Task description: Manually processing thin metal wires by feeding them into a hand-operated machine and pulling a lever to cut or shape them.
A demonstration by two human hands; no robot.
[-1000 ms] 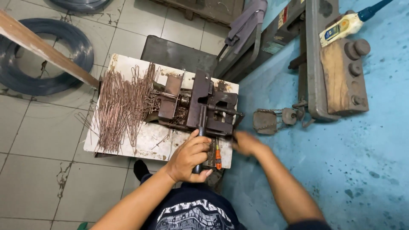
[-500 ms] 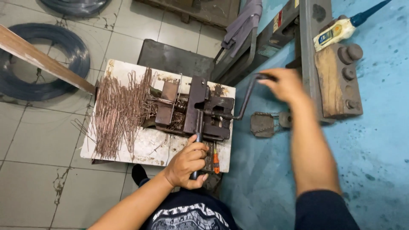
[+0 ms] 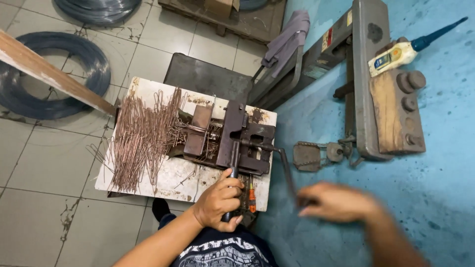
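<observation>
A small rusty hand-cranked bending machine (image 3: 247, 141) is fixed on a worn white board (image 3: 173, 180). My left hand (image 3: 220, 202) is shut on the dark lever handle (image 3: 232, 173) that sticks out of the machine's near side. My right hand (image 3: 341, 202) is blurred with motion. It is closed around the end of the thin crank handle (image 3: 287, 168) at the machine's right. A heap of bent copper-coloured wire pieces (image 3: 143, 141) lies on the left half of the board. A few of them reach into the machine.
Coils of dark wire (image 3: 29, 99) lie on the tiled floor at left, crossed by a wooden plank (image 3: 49, 74). At right a blue surface (image 3: 435, 198) carries a grey metal fixture (image 3: 366, 79), a wooden block (image 3: 391, 113) and a bottle with a blue nozzle (image 3: 401, 52). A grey cloth (image 3: 289, 37) hangs behind.
My right hand swung the crank from the near side up to the far side and back down toward me. My left hand stayed on the lever.
</observation>
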